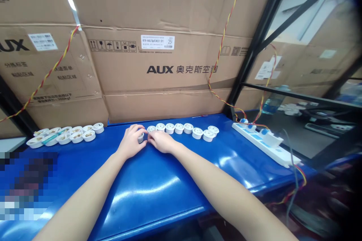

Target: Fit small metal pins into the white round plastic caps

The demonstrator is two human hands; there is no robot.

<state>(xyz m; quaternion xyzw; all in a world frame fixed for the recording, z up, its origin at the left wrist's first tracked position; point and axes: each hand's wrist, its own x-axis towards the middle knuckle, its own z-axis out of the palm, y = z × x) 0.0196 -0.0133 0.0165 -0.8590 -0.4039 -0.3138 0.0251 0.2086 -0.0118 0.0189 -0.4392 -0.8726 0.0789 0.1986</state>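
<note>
head view looked down on a blue table (147, 184) with both bare arms stretched forward. the left hand (130, 142) and right hand (161, 142) met at the far middle of the table, fingertips almost touching. between them sat a small white part (140, 137), pinched by the left fingers (139, 131) on its left side and top, with the right fingers (149, 139) pressed against its right side. so both hands were closed on that 1 part, which rested on or just above the table; i could not tell which.

just right of the hands ran a curved row of 8 white parts (183, 129), upright, touching or nearly touching one another, the nearest just beside the right hand. well to the left lay a second cluster of white parts (68, 134) in 2 loose rows, about 10 of them, with brownish centres showing; a teal strip lay across the left end.

a white power strip (266, 143) with blue sockets lay at an angle on the right of the table, well apart from the hands, with a red-and-yellow twisted wire (223, 41) running up from it across the cardboard boxes (169, 71) stacked behind the table. a black metal frame (260, 34) stood on the right. a pixelated patch covered the lower left corner.
</note>
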